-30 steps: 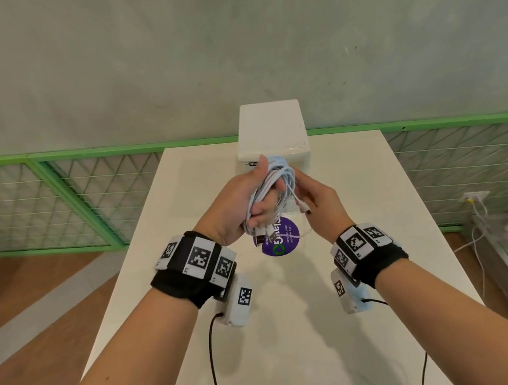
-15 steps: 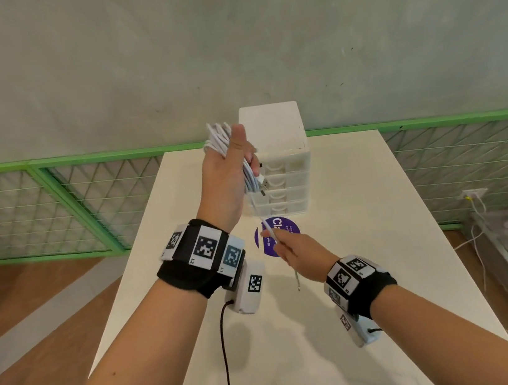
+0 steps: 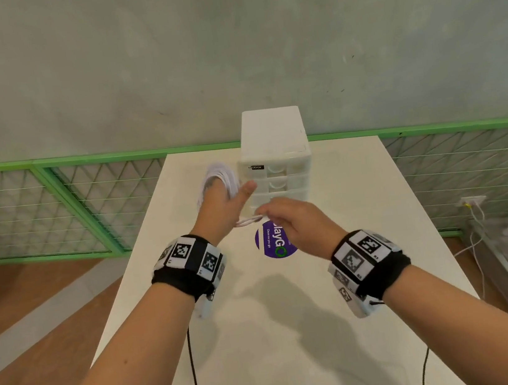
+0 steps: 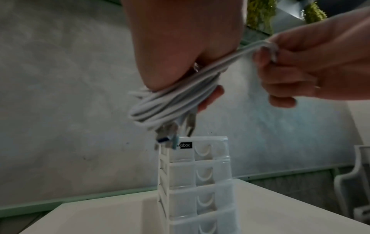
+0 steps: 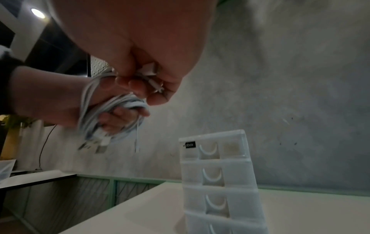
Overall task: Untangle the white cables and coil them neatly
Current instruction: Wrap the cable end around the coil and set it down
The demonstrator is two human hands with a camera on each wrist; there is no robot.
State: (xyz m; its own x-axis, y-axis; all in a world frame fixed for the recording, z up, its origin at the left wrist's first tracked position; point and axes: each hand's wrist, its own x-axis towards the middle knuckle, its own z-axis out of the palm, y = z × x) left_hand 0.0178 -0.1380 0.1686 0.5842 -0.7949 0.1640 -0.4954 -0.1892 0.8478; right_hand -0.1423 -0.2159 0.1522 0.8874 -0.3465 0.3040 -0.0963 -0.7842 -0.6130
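A bundle of white cables (image 3: 223,177) is held above the table (image 3: 361,197) in the left hand (image 3: 220,205), just to the left of a white drawer unit (image 3: 275,156). In the left wrist view the loops of the bundle (image 4: 170,107) are seen wrapped across the palm, with the fingers (image 4: 210,98) curled round them from below and the thumb (image 3: 247,190) stretched out towards the drawers, so the hand is closed about the coil. Several plug ends (image 4: 170,136) hang from the underside of the bundle, blurred, just in front of the top drawer. A few strands (image 3: 248,220) are drawn taut from the coil across the heel of the left hand to the right hand (image 3: 299,222), where they are pinched between the thumb and bent fingers (image 4: 266,60) — the grip is tight, with no gap visible. In the right wrist view a white plug (image 5: 149,70) and a thin connector end (image 5: 157,87) are seen tucked inside the curled right fingers, and one loose end (image 5: 137,139) dangles free below the coil (image 5: 112,110). Both hands are raised clear of the tabletop and are close together, joined only by the cables. A round purple sticker (image 3: 273,243) lies on the table beneath the right hand, in front of the drawer unit. Black bands with printed square markers (image 3: 190,260) are worn on both wrists.
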